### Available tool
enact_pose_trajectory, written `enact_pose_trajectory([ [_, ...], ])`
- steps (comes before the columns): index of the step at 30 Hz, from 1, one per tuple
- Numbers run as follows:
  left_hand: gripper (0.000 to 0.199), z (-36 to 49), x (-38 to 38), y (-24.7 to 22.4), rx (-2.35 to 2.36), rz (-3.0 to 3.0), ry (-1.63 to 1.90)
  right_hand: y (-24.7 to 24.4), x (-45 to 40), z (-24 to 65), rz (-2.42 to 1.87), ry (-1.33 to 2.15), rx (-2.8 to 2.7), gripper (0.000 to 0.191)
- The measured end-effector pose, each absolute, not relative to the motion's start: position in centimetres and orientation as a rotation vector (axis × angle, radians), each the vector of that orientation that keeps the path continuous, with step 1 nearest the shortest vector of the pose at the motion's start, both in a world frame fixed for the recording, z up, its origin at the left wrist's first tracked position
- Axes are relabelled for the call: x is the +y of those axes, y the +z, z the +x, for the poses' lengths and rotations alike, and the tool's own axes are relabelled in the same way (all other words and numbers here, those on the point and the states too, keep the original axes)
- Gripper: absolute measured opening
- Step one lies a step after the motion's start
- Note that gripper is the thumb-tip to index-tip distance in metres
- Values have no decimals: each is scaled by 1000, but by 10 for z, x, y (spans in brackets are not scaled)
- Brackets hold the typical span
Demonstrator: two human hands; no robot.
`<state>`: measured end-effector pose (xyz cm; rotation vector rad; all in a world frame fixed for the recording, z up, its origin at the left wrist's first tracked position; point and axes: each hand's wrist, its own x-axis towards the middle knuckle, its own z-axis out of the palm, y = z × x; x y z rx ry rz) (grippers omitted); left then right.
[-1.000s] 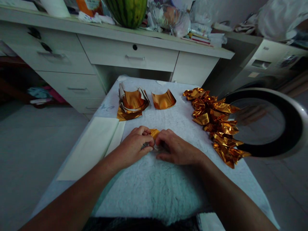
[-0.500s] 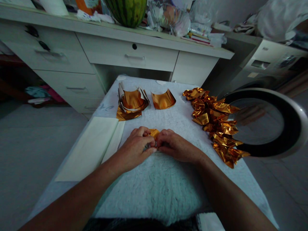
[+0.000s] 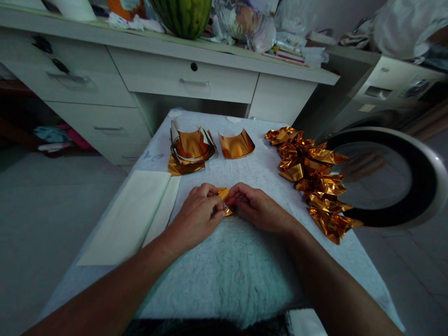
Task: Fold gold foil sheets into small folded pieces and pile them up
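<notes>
Between my hands, low over the cloth-covered table (image 3: 217,280), is a small piece of gold foil paper (image 3: 223,193), mostly hidden by my fingers. My left hand (image 3: 201,207) pinches its left side, thumb and fingertips together. On its right side my right hand (image 3: 254,205) is closed with bent fingers against the foil. Beyond them lie a curled stack of gold foil sheets (image 3: 192,145) and a single curved foil sheet (image 3: 237,144). Several folded gold foil pieces (image 3: 308,175) are heaped in a row to the right.
White folded paper (image 3: 122,210) lies at the table's left edge. Behind stands a white drawer cabinet (image 3: 189,84) with a watermelon (image 3: 182,16) and a glass bowl (image 3: 238,21) on top. A washing machine's round door (image 3: 425,177) stands open at right, close to the table.
My right hand has shifted slightly up and right, its fingers now a little apart from my left thumb. More gold foil shows between the hands.
</notes>
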<state>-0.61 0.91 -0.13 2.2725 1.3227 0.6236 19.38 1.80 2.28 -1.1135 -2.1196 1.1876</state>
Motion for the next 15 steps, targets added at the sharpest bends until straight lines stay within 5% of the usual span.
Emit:
enact_pose_trajectory([
  [15,11,-4,9,0,1371,2318,570,14,18,183,-1156,1056,-2138,18],
])
